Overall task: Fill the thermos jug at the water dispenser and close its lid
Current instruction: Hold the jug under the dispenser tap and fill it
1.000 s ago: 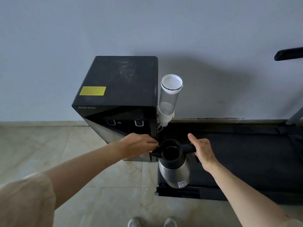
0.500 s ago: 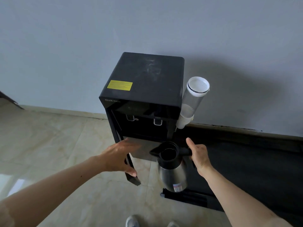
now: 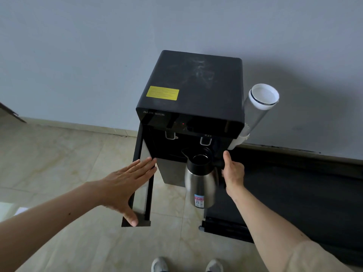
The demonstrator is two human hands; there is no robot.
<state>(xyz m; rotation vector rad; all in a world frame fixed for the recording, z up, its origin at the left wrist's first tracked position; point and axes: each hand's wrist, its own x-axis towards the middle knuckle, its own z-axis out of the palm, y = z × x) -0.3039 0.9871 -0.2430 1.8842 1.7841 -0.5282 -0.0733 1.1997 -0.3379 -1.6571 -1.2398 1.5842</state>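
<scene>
Two bare hands in frame, head view, looking down at a black water dispenser (image 3: 193, 89) standing on a tiled floor (image 3: 59, 154) against a grey wall (image 3: 98, 46).

Right hand (image 3: 232, 172): fingers wrapped round the black handle of the thermos jug (image 3: 200, 183), thumb pointing up along it. Grasp is closed on the handle; the far fingers are hidden behind it.

Thermos jug: steel body, black collar and spout, small label low on the body. Held in the air, roughly upright, in front of the dispenser's right side. Its mouth is open and dark inside; lid hinged back toward the dispenser. The mouth sits just below and in front of the right tap (image 3: 205, 141). Whether it touches the tap I cannot tell. Water level inside not readable.

Left hand (image 3: 125, 185): open, fingers straight and together, palm flat against the dispenser's door panel (image 3: 143, 181), which stands swung out to the left. Fingertips reach the panel's inner edge; thumb lies near its lower corner. Nothing gripped.

Dispenser: yellow sticker (image 3: 162, 92) on top, red indicator dot on the front band, left tap (image 3: 170, 135) beside the right one. Clear cup tube (image 3: 257, 112) with a white cap is fixed to its right side.

Dark mat (image 3: 294, 193) covers the floor to the right. Two shoe tips (image 3: 186, 265) at the bottom edge.
</scene>
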